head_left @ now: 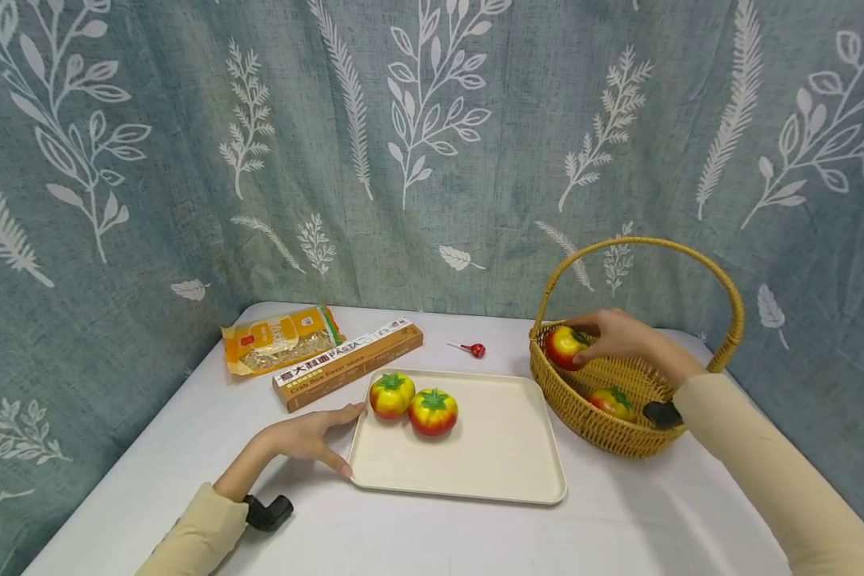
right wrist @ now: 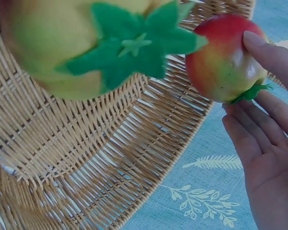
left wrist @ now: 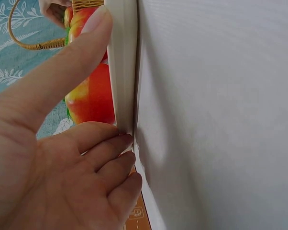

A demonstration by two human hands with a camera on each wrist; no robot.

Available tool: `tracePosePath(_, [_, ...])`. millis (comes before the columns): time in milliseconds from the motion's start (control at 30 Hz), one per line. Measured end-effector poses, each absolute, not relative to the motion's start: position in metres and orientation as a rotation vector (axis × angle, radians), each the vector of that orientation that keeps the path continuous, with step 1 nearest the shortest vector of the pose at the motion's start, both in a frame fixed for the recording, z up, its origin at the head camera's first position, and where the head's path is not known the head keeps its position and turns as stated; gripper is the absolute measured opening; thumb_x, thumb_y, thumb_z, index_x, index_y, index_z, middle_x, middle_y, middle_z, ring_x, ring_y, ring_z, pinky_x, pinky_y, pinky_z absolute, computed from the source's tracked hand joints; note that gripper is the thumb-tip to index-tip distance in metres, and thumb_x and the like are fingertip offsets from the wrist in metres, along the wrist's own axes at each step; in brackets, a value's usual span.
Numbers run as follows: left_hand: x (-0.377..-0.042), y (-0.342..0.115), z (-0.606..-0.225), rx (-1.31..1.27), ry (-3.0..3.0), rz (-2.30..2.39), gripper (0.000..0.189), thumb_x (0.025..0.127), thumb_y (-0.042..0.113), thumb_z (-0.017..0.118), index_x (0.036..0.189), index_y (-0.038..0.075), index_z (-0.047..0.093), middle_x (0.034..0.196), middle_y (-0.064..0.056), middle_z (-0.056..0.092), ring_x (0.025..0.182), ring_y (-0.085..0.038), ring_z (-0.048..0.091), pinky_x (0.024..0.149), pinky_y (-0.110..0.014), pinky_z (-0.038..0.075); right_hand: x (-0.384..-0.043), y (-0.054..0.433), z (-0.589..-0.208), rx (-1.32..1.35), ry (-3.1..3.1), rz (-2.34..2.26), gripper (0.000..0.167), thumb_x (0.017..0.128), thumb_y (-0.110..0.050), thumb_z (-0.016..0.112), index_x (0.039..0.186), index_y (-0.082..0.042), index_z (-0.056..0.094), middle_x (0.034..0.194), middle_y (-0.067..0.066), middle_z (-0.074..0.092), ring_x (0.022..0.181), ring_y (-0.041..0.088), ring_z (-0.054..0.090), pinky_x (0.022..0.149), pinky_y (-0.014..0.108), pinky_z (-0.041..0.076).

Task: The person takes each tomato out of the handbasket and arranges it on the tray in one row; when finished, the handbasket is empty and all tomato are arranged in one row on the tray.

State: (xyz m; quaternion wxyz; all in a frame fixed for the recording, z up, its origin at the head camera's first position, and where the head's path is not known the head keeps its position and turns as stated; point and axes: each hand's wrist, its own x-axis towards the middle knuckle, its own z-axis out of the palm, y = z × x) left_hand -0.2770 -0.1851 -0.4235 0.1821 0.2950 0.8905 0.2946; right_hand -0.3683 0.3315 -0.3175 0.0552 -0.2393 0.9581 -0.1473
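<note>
My right hand (head_left: 614, 332) holds a red-and-yellow tomato (head_left: 565, 347) over the far left part of the wicker basket (head_left: 583, 416). In the right wrist view, the thumb lies on the tomato (right wrist: 225, 57) and fingers are near its green leafy top. Another tomato (head_left: 612, 402) lies inside the basket, beneath my right wrist. My left hand (head_left: 306, 434) touches the left edge of the cream tray (head_left: 500, 436), thumb and fingers spread apart. On the tray's left side sit two tomatoes, one (head_left: 392, 395) behind the other (head_left: 433, 412).
Behind the tray lie a long pasta box (head_left: 349, 364), a yellow food packet (head_left: 281, 340) and a red lollipop (head_left: 478, 350). The basket's tall handle (head_left: 648, 242) arches over its opening. A leaf-patterned curtain (head_left: 432, 160) hangs around the white table (head_left: 403, 536).
</note>
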Motion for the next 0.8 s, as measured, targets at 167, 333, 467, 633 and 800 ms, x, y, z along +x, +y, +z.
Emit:
tracePosePath(167, [-0.276, -0.184, -0.423, 0.841, 2.513, 0.832, 0.104, 0.072, 0.037, 0.084, 0.151, 0.000, 0.027, 0.155, -0.021, 0.024, 0.142, -0.038, 0.021, 0.114, -0.053, 0.018, -0.360, 0.332, -0.315, -0.757, 2.912, -0.506, 0.073, 0.081, -0.031, 0.079, 0.137, 0.004, 0.049, 0.129, 0.027, 0.056, 0.117, 0.043, 0.054, 0.095, 0.055, 0.045])
tracePosePath(333, [-0.276, -0.185, -0.421, 0.861, 2.521, 0.821, 0.103, 0.073, 0.035, 0.084, 0.150, -0.001, 0.027, 0.154, -0.024, 0.024, 0.141, -0.040, 0.022, 0.114, -0.054, 0.019, -0.352, 0.334, -0.312, -0.800, 2.943, -0.548, 0.072, 0.081, -0.031, 0.079, 0.137, 0.003, 0.051, 0.127, 0.024, 0.059, 0.114, 0.041, 0.056, 0.093, 0.054, 0.047])
tracePosePath(467, [-0.276, -0.185, -0.421, 0.873, 2.526, 0.814, 0.103, 0.073, 0.035, 0.084, 0.150, -0.003, 0.027, 0.153, -0.026, 0.024, 0.141, -0.041, 0.022, 0.113, -0.054, 0.020, -0.346, 0.335, -0.310, -0.803, 2.972, -0.565, 0.072, 0.081, -0.034, 0.079, 0.136, 0.003, 0.051, 0.126, 0.025, 0.059, 0.113, 0.040, 0.057, 0.091, 0.053, 0.049])
tracePosePath(633, [-0.275, -0.184, -0.421, 0.869, 2.525, 0.819, 0.103, 0.072, 0.034, 0.084, 0.150, -0.003, 0.027, 0.153, -0.026, 0.025, 0.141, -0.041, 0.023, 0.113, -0.055, 0.020, -0.342, 0.337, -0.309, -0.783, 3.011, -0.571, 0.073, 0.080, -0.035, 0.079, 0.137, 0.002, 0.051, 0.127, 0.025, 0.058, 0.113, 0.041, 0.057, 0.091, 0.053, 0.049])
tracePosePath(800, [-0.275, -0.185, -0.421, 0.873, 2.524, 0.826, 0.102, 0.072, 0.034, 0.085, 0.149, -0.003, 0.028, 0.152, -0.027, 0.025, 0.141, -0.041, 0.023, 0.113, -0.055, 0.020, -0.337, 0.338, -0.309, -0.780, 3.050, -0.590, 0.073, 0.081, -0.033, 0.078, 0.137, 0.003, 0.050, 0.127, 0.025, 0.058, 0.114, 0.041, 0.057, 0.091, 0.055, 0.048])
